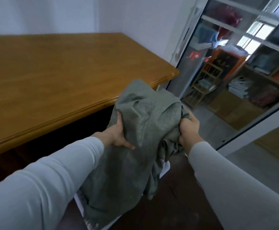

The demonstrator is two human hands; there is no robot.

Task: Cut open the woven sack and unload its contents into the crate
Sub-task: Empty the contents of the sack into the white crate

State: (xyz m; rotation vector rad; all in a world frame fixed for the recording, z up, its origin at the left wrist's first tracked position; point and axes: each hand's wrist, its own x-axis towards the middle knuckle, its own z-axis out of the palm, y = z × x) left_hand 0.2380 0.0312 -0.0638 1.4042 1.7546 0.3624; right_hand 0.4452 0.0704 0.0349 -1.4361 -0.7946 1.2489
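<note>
Left hand (117,135): it grips the left side of a grey-green cloth bundle (143,123), the thumb lies on the front of the fabric and the fingers (119,120) are closed into the folds.
Right hand (189,130): it holds the right side of the same bundle; the fingers are curled tight around a bunched part of the fabric, so only the back of the hand is seen.
Sleeves: both arms wear light grey long sleeves (52,176) that reach to the wrists.
Cloth bundle: it is crumpled and is held up in the air between the two hands, in front of the person, at the corner of the tabletop (52,77). Its upper part stands above the hands, and a long part hangs down below them.
White thing under the cloth: a white edge (166,168) shows under the hanging fabric, low in the view. I cannot tell if this is the sack, the crate or something else, because the cloth covers most of it.
Tabletop: brown wood with a moulded edge, just behind and to the left of the bundle.
Floor: dark brown (177,205), below the hands.
Glass door: a white-framed glass panel (235,72) stands at the right, near the right hand; shelves and boxes are seen blurred through it.
Wall: pale and plain (69,14), behind the tabletop.
</note>
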